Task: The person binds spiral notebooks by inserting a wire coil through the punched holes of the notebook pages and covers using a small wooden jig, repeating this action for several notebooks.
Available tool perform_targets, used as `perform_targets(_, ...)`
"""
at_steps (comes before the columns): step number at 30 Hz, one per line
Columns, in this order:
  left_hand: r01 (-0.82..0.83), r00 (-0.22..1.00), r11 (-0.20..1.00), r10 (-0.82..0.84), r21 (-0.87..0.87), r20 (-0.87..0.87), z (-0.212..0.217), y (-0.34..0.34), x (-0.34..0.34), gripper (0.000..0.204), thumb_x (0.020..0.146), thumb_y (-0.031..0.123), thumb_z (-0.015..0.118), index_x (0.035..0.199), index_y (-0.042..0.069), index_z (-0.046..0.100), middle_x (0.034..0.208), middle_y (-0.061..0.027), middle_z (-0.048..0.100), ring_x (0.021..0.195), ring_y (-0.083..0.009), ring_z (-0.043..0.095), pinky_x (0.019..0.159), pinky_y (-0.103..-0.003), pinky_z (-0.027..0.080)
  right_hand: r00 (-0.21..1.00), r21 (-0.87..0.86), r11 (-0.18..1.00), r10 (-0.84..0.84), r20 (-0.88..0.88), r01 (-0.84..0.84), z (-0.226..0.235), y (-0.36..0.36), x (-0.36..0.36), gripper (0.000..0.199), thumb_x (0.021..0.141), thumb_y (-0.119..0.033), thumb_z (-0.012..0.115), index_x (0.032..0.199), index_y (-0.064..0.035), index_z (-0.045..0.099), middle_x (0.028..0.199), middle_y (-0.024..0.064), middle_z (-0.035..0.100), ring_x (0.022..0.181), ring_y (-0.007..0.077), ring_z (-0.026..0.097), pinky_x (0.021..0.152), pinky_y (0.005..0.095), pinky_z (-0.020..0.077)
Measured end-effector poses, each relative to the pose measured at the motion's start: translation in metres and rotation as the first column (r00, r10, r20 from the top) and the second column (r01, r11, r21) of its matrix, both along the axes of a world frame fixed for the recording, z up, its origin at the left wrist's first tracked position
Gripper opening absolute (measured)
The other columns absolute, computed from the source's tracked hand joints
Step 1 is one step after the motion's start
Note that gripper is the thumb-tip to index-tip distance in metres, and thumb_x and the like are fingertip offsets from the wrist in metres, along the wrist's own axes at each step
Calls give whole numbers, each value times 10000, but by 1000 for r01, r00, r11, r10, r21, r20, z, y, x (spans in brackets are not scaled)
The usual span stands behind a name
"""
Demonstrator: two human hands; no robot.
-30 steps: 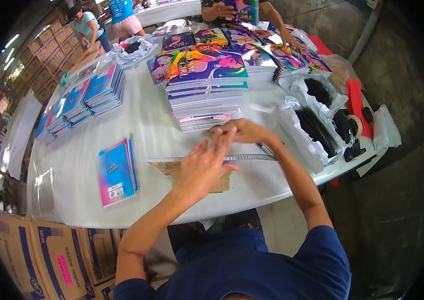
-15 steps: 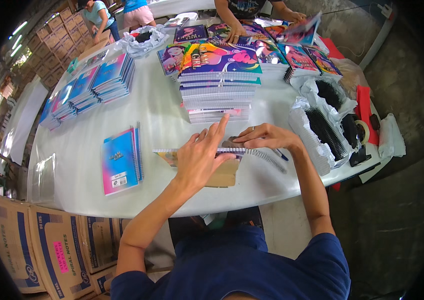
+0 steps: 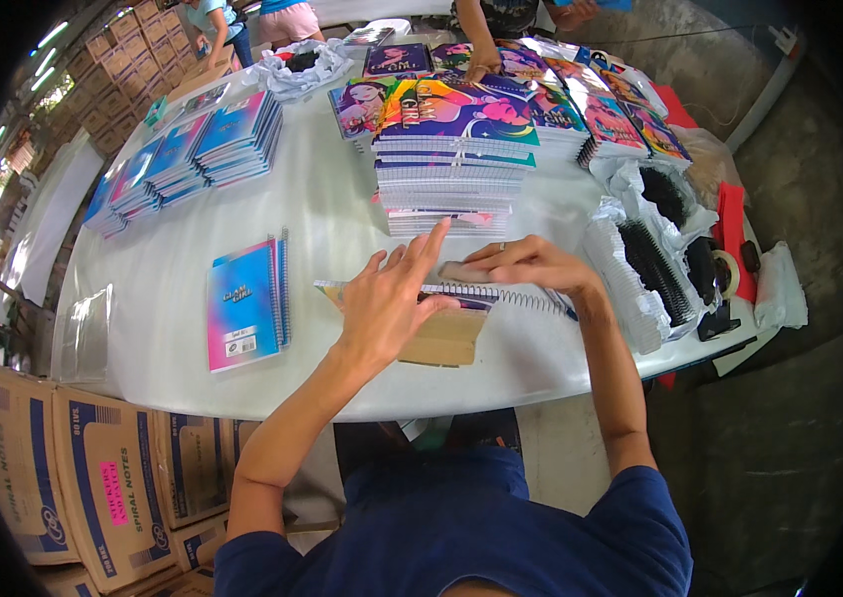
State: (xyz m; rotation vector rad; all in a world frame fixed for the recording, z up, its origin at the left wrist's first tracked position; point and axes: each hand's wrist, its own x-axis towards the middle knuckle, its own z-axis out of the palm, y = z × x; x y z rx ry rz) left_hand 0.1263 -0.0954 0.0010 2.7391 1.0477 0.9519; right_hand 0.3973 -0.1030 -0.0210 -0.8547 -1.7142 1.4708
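Head view: left hand [image 3: 382, 303] across a notebook [image 3: 464, 291] on the table [image 3: 337, 383] in front of me, fingers spread, thumb apart on my side; whether it pinches the notebook I cannot tell. Brown cardboard [image 3: 441, 346] shows on its near side. Right hand [image 3: 536, 266] just beyond the notebook's edge, fingers close together over a small grey thing [image 3: 456, 272]; grip unclear. Metal coil [image 3: 533, 300] runs along that edge and out past its right end. Tall notebook stack [image 3: 454, 184] beyond; blue-pink notebooks [image 3: 242, 310] to my left; black coils [image 3: 648, 264] right.
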Motion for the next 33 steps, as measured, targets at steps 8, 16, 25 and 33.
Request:
perform_targets(8,-28,999,1000,28,0,19,0,4,-6,1009,615,422,787,1478,251,294,1196,-65,642,981,-301,651,950,-450,495,984,-68,997,17,-178,-29,-7,11,-1,391,888,-286,658,1112,34,676,1152,185,654,1162,291,556,999,387,400)
perform_targets(16,-87,996,996,87,-18,22,-1,7,-21,1022,605,409,802,1478,272,289,1188,-75,646,981,-307,652,960,-458,489,875,-81,975,148,-461,-207,9,12,-26,442,872,-330,671,1137,23,665,1130,162,661,1108,242,580,938,347,447)
perform_targets(25,-93,996,994,93,-53,-15,2,10,-33,1022,611,380,809,1482,279,283,1189,-99,640,1024,-307,636,978,-470,464,996,13,996,87,-31,-86,20,13,-48,401,877,-280,674,1131,29,669,1182,214,631,1193,282,531,1026,364,372)
perform_targets(33,-145,989,989,143,-30,-41,3,14,-43,1008,621,432,797,1480,283,292,1125,-158,660,1108,-334,603,1030,-494,397,965,0,999,44,258,-45,35,27,-71,425,856,-299,690,1092,54,676,1160,187,652,1155,273,563,990,357,409)
